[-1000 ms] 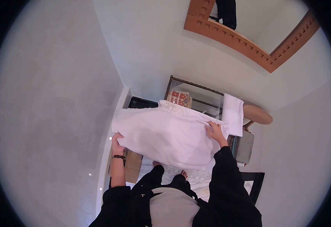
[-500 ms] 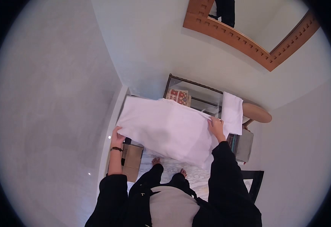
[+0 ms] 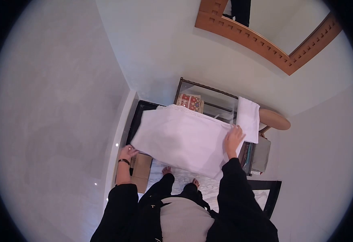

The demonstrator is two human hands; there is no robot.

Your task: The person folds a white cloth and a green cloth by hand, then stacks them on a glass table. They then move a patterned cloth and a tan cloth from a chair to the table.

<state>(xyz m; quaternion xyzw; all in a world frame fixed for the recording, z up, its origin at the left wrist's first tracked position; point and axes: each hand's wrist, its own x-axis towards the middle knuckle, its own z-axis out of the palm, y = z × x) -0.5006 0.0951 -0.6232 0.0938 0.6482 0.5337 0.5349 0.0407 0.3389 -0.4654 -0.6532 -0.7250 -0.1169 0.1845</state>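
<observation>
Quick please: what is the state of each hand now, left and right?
Left hand: closed on a corner of the white cloth.
Right hand: fingers flat on the cloth's other edge; grip cannot be told.
</observation>
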